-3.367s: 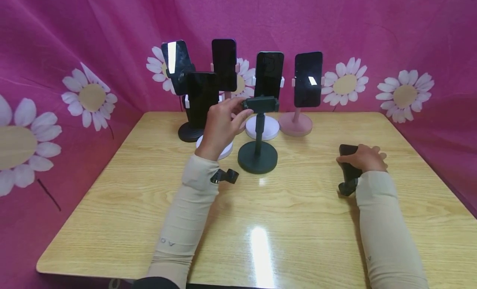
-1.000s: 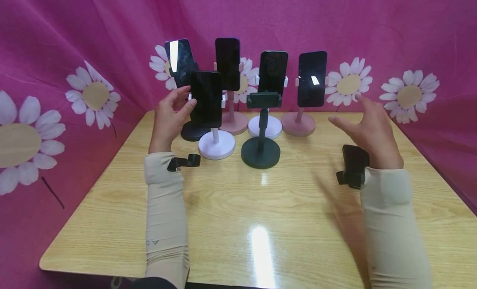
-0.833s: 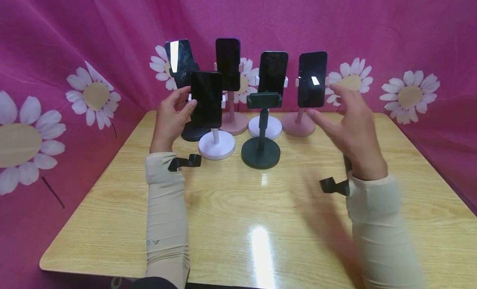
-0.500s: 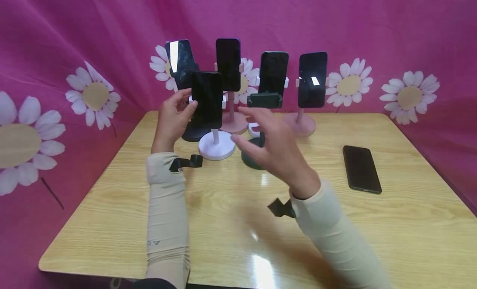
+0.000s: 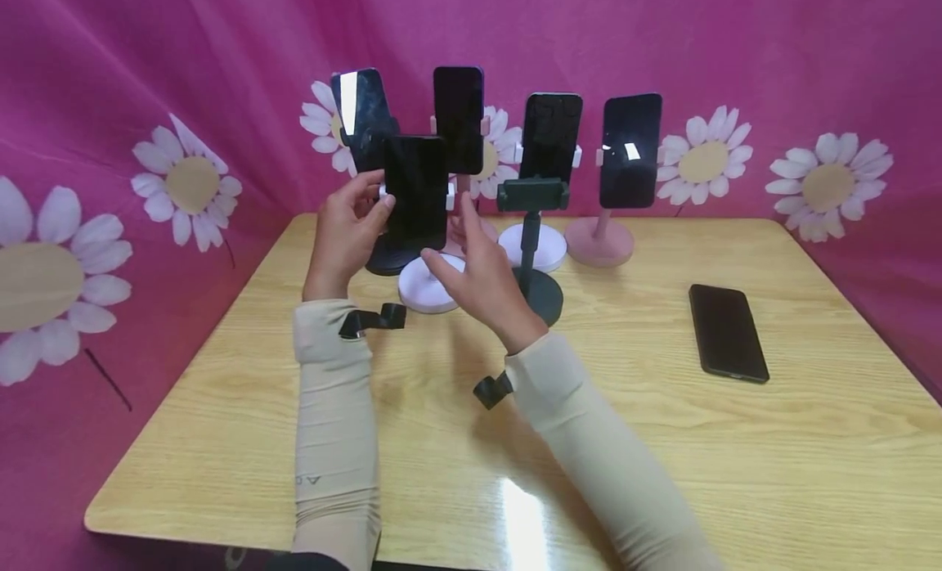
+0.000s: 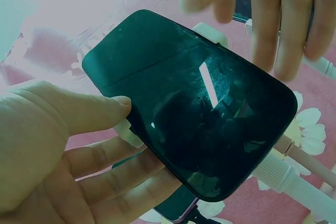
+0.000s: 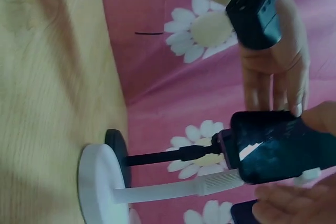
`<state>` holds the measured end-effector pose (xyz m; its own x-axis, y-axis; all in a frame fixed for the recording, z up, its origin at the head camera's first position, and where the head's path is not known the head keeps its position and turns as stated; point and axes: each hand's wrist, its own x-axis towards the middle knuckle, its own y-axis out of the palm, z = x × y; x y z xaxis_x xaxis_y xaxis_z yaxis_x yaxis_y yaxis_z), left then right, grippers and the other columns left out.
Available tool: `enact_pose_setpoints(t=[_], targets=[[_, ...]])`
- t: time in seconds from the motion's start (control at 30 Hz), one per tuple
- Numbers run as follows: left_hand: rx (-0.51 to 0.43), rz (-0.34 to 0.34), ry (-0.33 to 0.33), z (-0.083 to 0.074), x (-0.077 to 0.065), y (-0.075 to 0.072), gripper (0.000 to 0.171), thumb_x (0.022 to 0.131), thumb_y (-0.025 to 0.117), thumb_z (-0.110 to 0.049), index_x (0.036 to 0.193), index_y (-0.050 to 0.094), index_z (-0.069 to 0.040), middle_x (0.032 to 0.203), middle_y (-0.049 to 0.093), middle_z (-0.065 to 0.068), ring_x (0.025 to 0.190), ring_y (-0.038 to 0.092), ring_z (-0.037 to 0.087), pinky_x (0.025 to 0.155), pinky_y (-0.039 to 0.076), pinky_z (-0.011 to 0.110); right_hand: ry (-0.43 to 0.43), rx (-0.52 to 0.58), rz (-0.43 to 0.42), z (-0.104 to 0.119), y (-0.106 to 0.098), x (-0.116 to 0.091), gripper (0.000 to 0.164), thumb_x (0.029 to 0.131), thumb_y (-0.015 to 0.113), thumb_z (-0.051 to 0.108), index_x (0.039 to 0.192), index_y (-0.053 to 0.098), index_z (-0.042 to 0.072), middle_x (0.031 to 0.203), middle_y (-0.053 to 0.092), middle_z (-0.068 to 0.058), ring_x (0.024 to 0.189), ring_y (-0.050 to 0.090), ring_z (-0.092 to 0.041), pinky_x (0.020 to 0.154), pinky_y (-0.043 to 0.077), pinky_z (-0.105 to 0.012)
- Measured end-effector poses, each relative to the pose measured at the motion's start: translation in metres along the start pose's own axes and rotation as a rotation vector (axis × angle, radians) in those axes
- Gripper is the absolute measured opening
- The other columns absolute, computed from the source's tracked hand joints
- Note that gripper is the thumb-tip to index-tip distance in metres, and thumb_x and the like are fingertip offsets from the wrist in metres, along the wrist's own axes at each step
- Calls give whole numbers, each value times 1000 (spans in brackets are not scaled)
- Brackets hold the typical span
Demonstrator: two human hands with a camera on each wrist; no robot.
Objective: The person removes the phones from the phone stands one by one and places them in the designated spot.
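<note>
The left hand (image 5: 342,231) has its grip pinching the left edge of a black phone (image 5: 415,191), thumb at the front rim and fingers behind, right by the side clamp. That phone stands upright, screen towards the person, in the clamp of a white stand (image 5: 419,291). Across from it, the right hand (image 5: 482,281) has its grip spread, thumb well apart from the fingers, close to the phone's other edge; whether a fingertip meets it, I can't tell.

Just past the right hand rises a dark green stand (image 5: 529,240), its round base partly covered by that hand from here. Four more phones make a row behind: a tilted one (image 5: 361,105) on a black stand (image 5: 386,262), then others on a pink, a white and another pink stand (image 5: 599,242).

Well apart, over on the right, a loose phone (image 5: 728,334) lies flat on the wooden worktop (image 5: 633,407). A pink curtain (image 5: 721,47) printed with daisies hangs behind everything.
</note>
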<state>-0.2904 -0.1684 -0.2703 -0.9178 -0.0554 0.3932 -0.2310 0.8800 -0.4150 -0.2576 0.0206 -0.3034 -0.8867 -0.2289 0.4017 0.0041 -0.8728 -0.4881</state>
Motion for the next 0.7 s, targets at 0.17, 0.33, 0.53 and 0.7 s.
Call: enact_pose_setpoints(t=[0.17,0.33,0.53,0.7], targets=[[29,5,9,-4,0,-1,46,96,60,-22,141,50,-19,132,57,9,112,60,24,87,54,37,-45,51,28,-7,0,4,88,89,67,37,156,11,23,145,43,-2,130,47,-14,103,41,-26],[56,14,27,-7,-1,-3,47,96,59,-21,142,49,-18,131,57,10,108,62,24,85,55,36,-53,69,39,-7,-4,5,87,88,69,33,155,14,25,141,44,-3,126,50,-15,102,43,-33],[70,44,26,-5,-10,-6,48,96,60,-23,142,48,-19,126,61,8,105,66,22,84,55,34,-59,54,64,-11,-8,4,83,89,70,28,155,19,25,141,49,-1,124,53,-15,97,47,-28],[78,52,65,-10,-14,-7,48,94,62,-19,141,50,-17,119,64,10,99,68,24,83,55,35,-94,42,78,-9,-18,5,76,93,65,23,154,21,21,135,55,-5,118,58,-18,95,49,-34]])
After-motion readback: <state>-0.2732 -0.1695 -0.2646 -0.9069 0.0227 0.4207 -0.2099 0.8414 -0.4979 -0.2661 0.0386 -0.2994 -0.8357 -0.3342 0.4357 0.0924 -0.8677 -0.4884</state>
